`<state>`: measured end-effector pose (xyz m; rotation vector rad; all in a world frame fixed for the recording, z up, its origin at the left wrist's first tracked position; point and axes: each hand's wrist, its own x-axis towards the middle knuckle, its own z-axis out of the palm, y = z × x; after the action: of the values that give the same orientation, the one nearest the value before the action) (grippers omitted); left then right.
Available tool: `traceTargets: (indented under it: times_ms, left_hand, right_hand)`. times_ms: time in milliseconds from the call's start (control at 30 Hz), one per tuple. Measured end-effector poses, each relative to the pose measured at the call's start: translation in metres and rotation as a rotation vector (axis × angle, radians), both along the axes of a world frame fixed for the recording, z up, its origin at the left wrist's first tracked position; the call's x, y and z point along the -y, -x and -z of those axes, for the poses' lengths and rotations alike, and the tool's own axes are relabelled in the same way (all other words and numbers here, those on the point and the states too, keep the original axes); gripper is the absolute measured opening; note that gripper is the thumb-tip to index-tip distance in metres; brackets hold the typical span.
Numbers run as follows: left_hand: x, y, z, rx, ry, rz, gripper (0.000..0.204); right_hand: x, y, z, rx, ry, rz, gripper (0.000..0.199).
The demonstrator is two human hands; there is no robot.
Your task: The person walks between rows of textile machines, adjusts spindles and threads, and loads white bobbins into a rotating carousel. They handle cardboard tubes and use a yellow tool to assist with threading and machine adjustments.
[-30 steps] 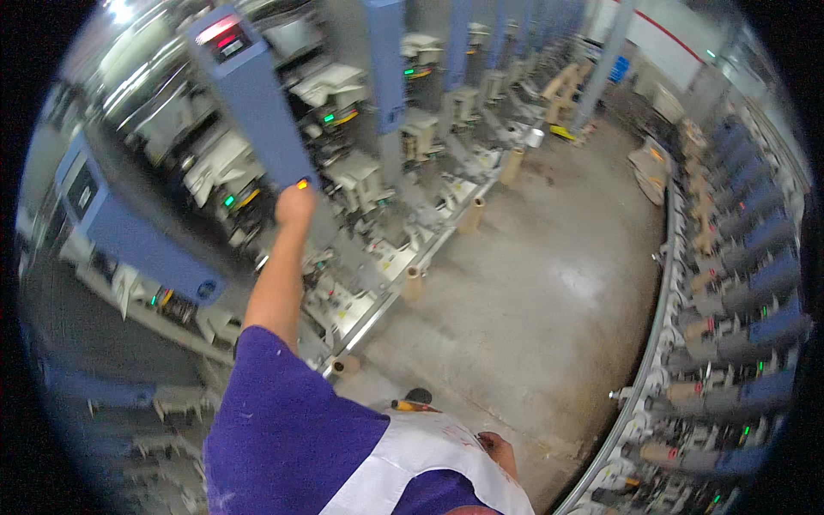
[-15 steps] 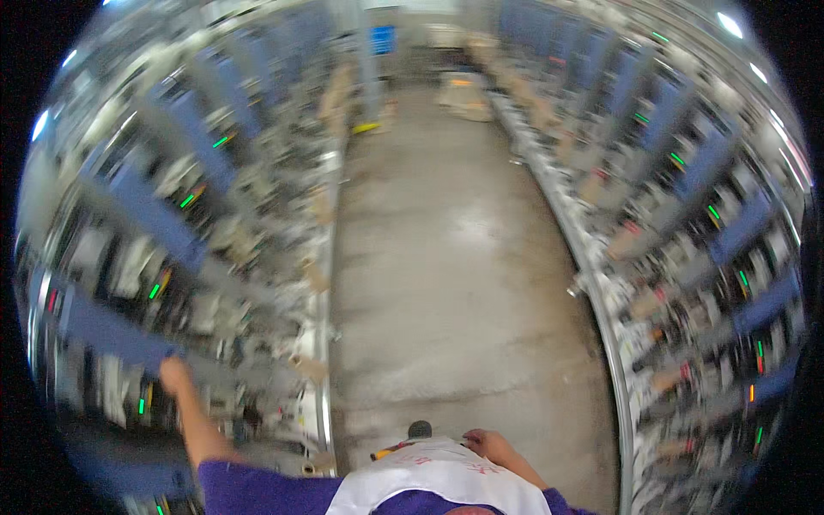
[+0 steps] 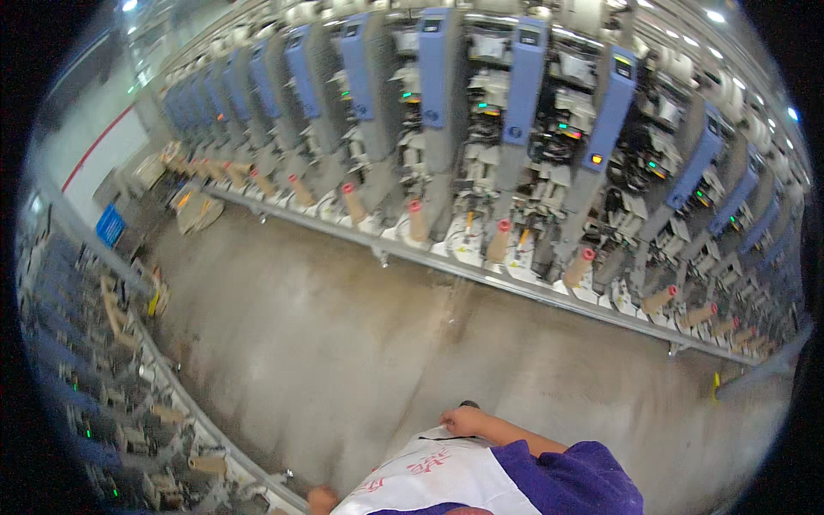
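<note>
My right hand (image 3: 463, 421) is in front of my body at the upper edge of my white apron (image 3: 438, 474), beside a dark slit in the cloth. Its fingers are curled, and what they grip, if anything, is hidden. Just beyond it shows a small dark rounded thing (image 3: 469, 403). Low at the left, my left hand (image 3: 322, 499) hangs next to the apron near the rail of the left machine row. It is small and smeared, so its fingers cannot be made out. The nearest yarn-winding machine row (image 3: 515, 154) across the aisle stands apart from both hands.
A metal rail (image 3: 481, 273) runs along the far machine row. Behind it stand several brown cones (image 3: 499, 242) with red tips. One blue panel (image 3: 611, 107) has an orange light. A second machine row (image 3: 86, 412) curves along the left. Concrete floor (image 3: 343, 343) lies between them.
My view has swung right, from looking down the aisle to facing the right machine row. My left hand has come away from a blue panel and down beside me. My right hand stays at the apron.
</note>
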<state>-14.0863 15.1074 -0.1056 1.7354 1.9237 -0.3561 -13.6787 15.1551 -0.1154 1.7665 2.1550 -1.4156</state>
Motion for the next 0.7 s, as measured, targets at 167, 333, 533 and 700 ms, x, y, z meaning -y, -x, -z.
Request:
traceTargets:
  times_ms: [167, 333, 533, 700]
  left_hand:
    - [-0.086, -0.125, 0.067, 0.350, 0.064, 0.279, 0.030]
    - [-0.175, -0.196, 0.101, 0.316, 0.038, 0.361, 0.029]
    - [-0.243, -0.251, 0.115, 0.105, 0.127, 0.609, 0.026]
    - [-0.312, -0.310, 0.104, 0.276, 0.053, 0.639, 0.026]
  right_hand:
    - [0.008, -0.111, 0.017, -0.031, -0.052, 0.302, 0.032]
    - [0.026, -0.216, 0.025, 0.026, -0.170, 0.453, 0.031]
    - [0.013, -0.295, 0.022, 0.130, -0.159, 0.770, 0.033]
    - [-0.046, -0.367, 0.020, 0.130, -0.288, 1.333, 0.047]
